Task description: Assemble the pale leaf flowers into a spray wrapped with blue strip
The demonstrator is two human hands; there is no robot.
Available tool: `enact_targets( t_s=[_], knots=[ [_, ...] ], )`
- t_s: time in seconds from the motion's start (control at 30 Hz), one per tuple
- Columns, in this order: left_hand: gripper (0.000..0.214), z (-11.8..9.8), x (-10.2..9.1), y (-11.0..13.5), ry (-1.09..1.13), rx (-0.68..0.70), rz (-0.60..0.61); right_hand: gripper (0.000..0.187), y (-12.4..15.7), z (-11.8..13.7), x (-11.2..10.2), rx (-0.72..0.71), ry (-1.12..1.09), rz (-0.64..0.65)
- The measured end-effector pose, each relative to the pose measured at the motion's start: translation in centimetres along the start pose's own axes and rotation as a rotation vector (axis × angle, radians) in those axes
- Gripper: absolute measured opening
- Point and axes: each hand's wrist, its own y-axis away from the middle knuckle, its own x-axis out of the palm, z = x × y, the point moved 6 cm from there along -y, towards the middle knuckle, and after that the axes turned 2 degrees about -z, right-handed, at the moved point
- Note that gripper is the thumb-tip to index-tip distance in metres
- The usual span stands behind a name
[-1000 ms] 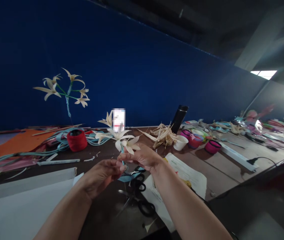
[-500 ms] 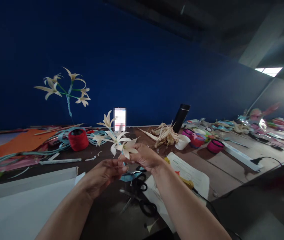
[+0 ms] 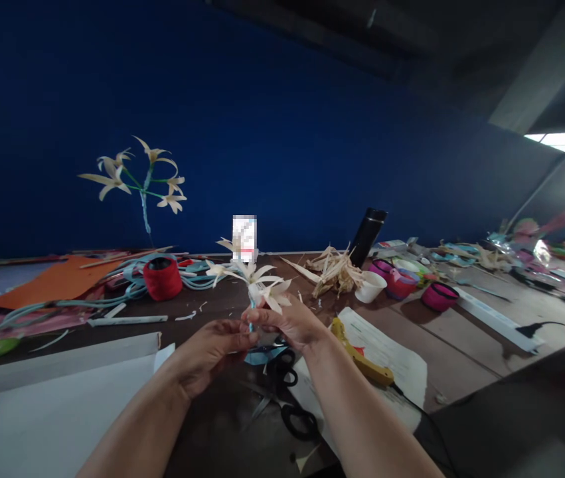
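Note:
A spray of cream artificial flowers [image 3: 262, 282] stands upright between my hands, its stem wrapped in light blue. My left hand [image 3: 220, 342] pinches the lower stem between thumb and fingers. Just above it, my right hand [image 3: 289, 318] grips the stem right under the blossoms, fingertips close to those of the left. Part of the stem is hidden by the fingers. Below the hands lie black-handled scissors [image 3: 299, 423] and a light blue piece [image 3: 262, 355]. By my right forearm rests a yellow glue gun [image 3: 366, 362] on a printed sheet [image 3: 406, 358].
Another flower spray [image 3: 146, 199] stands against the blue wall, behind a red roll [image 3: 162, 279]. Dried husks [image 3: 334, 272], a white cup [image 3: 370, 285], a black flask [image 3: 369, 236] and a power strip [image 3: 498, 318] lie to the right. White board [image 3: 63, 411] covers the near left.
The flower spray has tilted and dropped slightly, with its blossoms now leaning away. My right fingers have shifted on the stem below the blossoms. The view has turned slightly left.

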Motion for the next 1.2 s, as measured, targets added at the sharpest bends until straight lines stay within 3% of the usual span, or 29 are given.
enact_targets(
  t_s=[0.2, 0.4, 0.73, 1.2],
  knots=[
    [0.018, 0.3, 0.2, 0.0, 0.021, -0.037, 0.006, 0.027, -0.2, -1.1, -0.6, 0.056, -0.087, -0.054],
    [0.016, 0.5, 0.9, 0.0, 0.104, -0.080, 0.107, 0.023, 0.0, -1.5, -0.3, 0.084, -0.123, -0.016],
    [0.015, 0.6, 1.6, 0.6, 0.226, -0.120, 0.124, 0.020, 0.6, -1.5, 0.2, 0.073, -0.265, 0.055],
    [0.013, 0.8, 1.4, -0.1, 0.245, -0.069, 0.134, 0.017, 0.4, -1.7, -0.6, 0.032, -0.263, -0.045]
  ],
)
